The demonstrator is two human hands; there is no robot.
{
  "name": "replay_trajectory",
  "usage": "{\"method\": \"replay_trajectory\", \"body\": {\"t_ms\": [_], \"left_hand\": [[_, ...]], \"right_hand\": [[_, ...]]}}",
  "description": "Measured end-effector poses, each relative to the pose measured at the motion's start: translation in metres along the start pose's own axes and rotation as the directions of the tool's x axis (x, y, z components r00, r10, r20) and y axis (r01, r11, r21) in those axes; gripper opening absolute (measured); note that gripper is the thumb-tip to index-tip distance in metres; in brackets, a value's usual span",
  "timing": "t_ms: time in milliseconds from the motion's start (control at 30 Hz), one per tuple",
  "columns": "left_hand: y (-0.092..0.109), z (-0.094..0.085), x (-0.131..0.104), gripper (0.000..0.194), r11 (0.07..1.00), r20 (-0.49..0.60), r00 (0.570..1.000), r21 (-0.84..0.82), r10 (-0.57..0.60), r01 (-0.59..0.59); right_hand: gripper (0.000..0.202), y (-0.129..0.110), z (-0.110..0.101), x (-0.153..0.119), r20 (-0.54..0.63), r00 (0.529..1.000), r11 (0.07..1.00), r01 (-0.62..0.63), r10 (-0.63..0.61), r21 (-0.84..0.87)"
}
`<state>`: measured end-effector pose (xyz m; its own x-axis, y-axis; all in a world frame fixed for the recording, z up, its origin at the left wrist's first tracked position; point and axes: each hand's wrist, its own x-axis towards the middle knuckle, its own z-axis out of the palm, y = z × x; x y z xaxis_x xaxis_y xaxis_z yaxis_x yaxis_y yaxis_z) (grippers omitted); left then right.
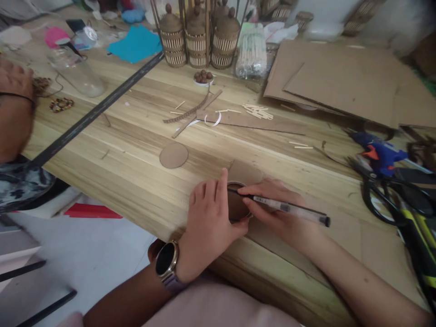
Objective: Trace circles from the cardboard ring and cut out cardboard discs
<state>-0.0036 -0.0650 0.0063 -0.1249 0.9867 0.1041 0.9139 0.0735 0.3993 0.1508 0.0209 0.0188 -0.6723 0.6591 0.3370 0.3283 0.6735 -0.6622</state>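
My left hand point(213, 206), a watch point(166, 259) on its wrist, grips the side of a round brown cardboard ring point(241, 219) with thumb and fingers. The ring rests on a piece of cardboard point(245, 171) at the table's near edge. In my right hand point(279, 209) a clear pen point(293, 209) with a black end is pinched, its tip pointing into the ring near the far rim. My hands partly hide the ring, and the pen's exact contact cannot be made out. A cut cardboard disc point(173, 155) lies flat to the left.
Scissors point(378, 200), a blue glue gun point(383, 152) and a yellow-black tool point(417, 240) lie at right. Cardboard sheets point(344, 81), stick-sided containers point(197, 38), small sticks point(257, 111) and cardboard strips point(252, 122) sit farther back. Another person's hand point(15, 81) is at left, near a bottle point(76, 72).
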Motion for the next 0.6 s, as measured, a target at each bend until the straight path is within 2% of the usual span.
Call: {"method": "replay_trajectory", "body": {"t_ms": [133, 267, 333, 433, 600], "left_hand": [[-0.001, 0.0, 0.0, 0.095, 1.0, 0.019, 1.0, -0.009, -0.003, 0.003], [-0.001, 0.001, 0.0, 0.096, 1.0, 0.03, 0.999, -0.016, -0.014, 0.014], [-0.001, 0.0, 0.0, 0.095, 1.0, 0.042, 0.999, -0.016, -0.015, 0.015], [0.0, -0.001, 0.0, 0.096, 1.0, 0.053, 0.998, -0.015, -0.019, 0.02], [0.0, -0.004, 0.001, 0.099, 1.0, 0.089, 0.996, -0.011, -0.015, 0.016]], "right_hand": [[0.013, -0.001, -0.01, -0.005, -0.01, 0.997, 0.983, 0.07, -0.073, -0.172], [0.015, -0.011, -0.019, -0.016, 0.049, 0.988, 0.917, 0.151, -0.144, -0.37], [0.014, -0.016, -0.019, -0.021, 0.056, 0.987, 0.895, 0.162, -0.152, -0.416], [0.015, -0.019, -0.012, -0.023, 0.025, 0.987, 0.926, 0.158, -0.16, -0.343], [0.017, -0.014, 0.001, -0.014, 0.036, 0.988, 0.974, 0.152, -0.149, -0.165]]}}
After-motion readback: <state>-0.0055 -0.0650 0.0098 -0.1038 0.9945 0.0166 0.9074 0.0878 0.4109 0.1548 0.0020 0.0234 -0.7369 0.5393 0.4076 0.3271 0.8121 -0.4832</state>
